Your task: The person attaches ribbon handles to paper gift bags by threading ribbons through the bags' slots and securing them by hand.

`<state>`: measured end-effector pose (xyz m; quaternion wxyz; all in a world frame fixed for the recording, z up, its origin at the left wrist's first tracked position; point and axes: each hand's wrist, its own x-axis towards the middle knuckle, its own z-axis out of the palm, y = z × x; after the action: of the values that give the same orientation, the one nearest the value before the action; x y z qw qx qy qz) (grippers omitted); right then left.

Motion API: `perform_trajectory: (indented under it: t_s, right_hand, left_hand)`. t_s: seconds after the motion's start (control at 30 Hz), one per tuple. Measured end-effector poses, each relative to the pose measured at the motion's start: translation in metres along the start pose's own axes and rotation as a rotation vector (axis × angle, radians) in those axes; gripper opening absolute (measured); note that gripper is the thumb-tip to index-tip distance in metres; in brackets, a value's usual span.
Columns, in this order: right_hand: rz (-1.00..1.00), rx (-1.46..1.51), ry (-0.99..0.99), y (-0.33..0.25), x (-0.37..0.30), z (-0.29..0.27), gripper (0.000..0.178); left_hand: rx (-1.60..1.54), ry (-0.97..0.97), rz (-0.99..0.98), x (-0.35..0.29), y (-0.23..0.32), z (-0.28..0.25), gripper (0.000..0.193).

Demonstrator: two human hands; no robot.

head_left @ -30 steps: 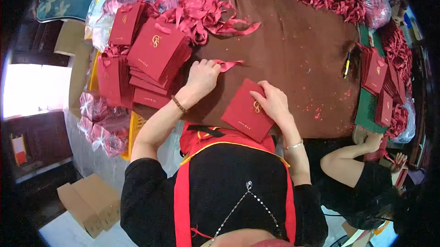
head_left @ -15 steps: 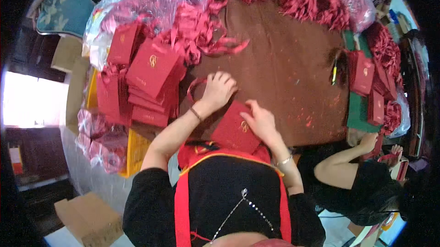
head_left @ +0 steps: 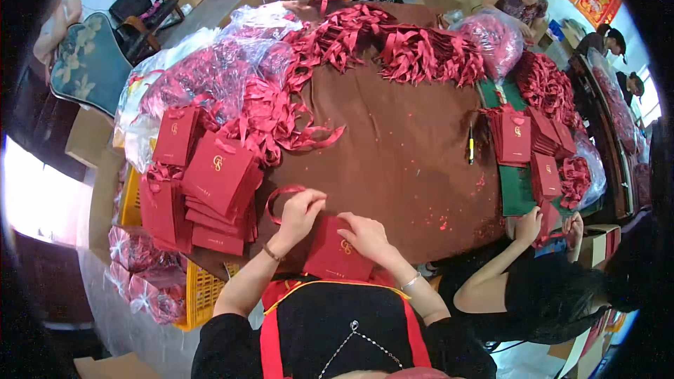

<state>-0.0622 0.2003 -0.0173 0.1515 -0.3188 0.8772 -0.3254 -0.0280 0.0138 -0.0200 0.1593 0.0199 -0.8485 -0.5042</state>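
A flat dark-red paper bag (head_left: 330,258) with a gold emblem lies at the table's near edge, against my apron. My right hand (head_left: 365,237) is closed on its upper right edge, thumb towards the top. By the bag's upper left corner my left hand (head_left: 300,213) is pinched on a red ribbon (head_left: 274,200), which curves out to the left in a loop. The fingers hide where the ribbon meets the bag. Close to my left hand stands a stack of similar red bags (head_left: 221,174) with ribbon handles.
Heaped red ribbons (head_left: 435,56) and clear plastic wrapping (head_left: 203,87) line the far side of the brown tablecloth (head_left: 379,140). A yellow pen (head_left: 471,151) lies to the right, before more red bags (head_left: 516,136). A co-worker's hand (head_left: 528,224) works at right; other people sit beyond.
The view has tilted up, bringing people across the table into sight. My left hand's spread fingers have drawn together on the ribbon. My right hand stays on the bag.
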Motion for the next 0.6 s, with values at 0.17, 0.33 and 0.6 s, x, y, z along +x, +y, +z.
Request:
perform_trajectory:
  t_s: [0.17, 0.33, 0.6]
  right_hand:
    - [0.027, -0.002, -0.048, 0.000, 0.002, -0.002, 0.031]
    - [0.028, -0.014, -0.047, 0.010, 0.000, 0.013, 0.029]
    - [0.085, 0.175, -0.143, 0.013, 0.005, 0.006, 0.035]
  left_hand:
    - [0.055, -0.072, -0.065, -0.020, 0.021, 0.000, 0.012]
    - [-0.051, -0.100, -0.027, -0.043, 0.029, 0.020, 0.018]
    - [-0.967, -0.214, -0.567, -0.036, 0.020, 0.007, 0.018]
